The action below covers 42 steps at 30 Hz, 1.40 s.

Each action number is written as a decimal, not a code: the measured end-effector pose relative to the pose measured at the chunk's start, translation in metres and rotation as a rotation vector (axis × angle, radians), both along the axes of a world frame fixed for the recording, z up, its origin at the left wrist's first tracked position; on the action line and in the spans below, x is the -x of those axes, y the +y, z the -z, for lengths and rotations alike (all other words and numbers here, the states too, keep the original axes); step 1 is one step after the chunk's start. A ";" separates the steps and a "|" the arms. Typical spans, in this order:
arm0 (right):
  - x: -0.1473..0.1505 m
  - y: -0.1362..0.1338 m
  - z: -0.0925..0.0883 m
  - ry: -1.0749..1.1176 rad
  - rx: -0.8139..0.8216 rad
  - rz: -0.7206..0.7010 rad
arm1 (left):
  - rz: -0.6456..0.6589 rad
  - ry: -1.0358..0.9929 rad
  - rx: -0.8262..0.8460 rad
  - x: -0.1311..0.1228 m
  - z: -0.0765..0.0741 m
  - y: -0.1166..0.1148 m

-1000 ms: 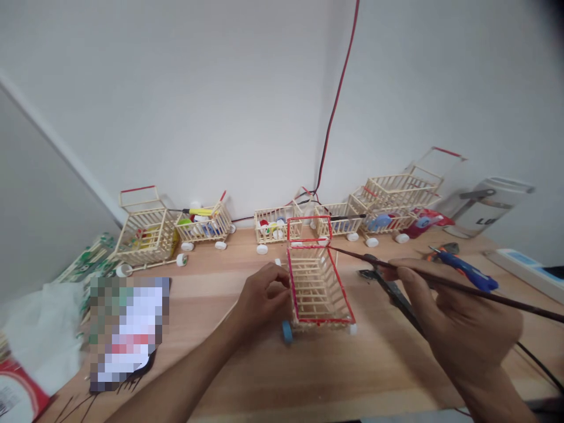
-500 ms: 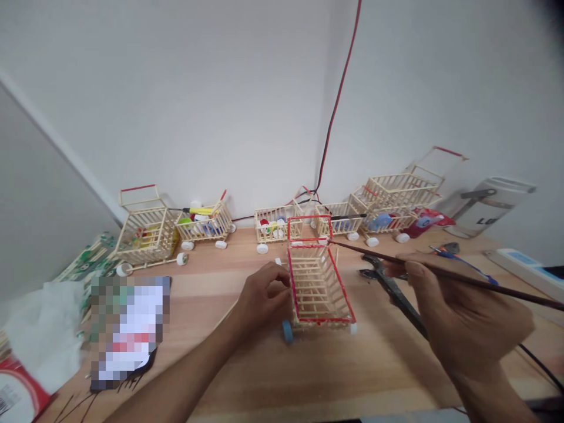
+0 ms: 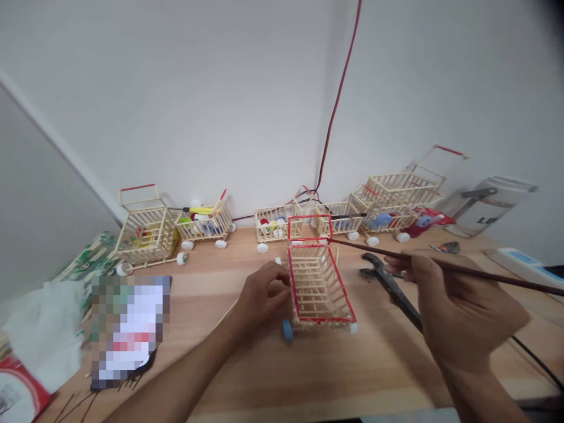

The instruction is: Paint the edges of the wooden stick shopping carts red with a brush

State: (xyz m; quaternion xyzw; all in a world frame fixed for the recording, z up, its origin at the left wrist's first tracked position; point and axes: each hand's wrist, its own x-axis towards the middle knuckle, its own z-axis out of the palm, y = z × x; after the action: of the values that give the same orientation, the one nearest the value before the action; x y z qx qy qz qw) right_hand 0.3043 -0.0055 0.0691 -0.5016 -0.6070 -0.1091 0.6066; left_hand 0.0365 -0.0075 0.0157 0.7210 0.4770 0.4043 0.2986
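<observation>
Head view, forward and down: a white wall (image 3: 198,100) rises behind a wooden table (image 3: 335,376), and a red-and-black cable (image 3: 339,106) runs down the wall. Stick-built toy carts (image 3: 145,232) stand in a row along the back of the table, some holding small colored objects. Nearest the person, a toy cart with red rims (image 3: 315,282) stands on the table between the hands, its far end toward the wall. The left hand (image 3: 262,296) curls in a narrow grip against the cart's left side. The right hand (image 3: 467,311) pinches a long, thin brown brush (image 3: 374,251), its tip at the cart's far red rim. Dark metal pliers (image 3: 392,288) lie just beside the right hand. A blue wheel (image 3: 287,331) sits at the cart's near left corner.
</observation>
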 end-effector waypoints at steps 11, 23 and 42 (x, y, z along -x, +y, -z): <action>-0.011 -0.003 -0.002 -0.058 -0.019 0.071 | 0.009 -0.009 0.003 0.000 -0.001 0.000; -0.011 -0.004 0.000 -0.269 -0.031 0.010 | -0.007 -0.003 0.008 -0.001 0.000 0.001; -0.008 -0.004 -0.007 -0.397 -0.088 0.025 | 0.010 -0.013 0.003 0.000 0.000 0.001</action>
State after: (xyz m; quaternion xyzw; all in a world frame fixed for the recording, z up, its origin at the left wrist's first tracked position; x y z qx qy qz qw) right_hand 0.3119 -0.0100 0.0759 -0.4508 -0.7029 -0.2398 0.4952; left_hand 0.0366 -0.0068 0.0155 0.7203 0.4721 0.4068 0.3045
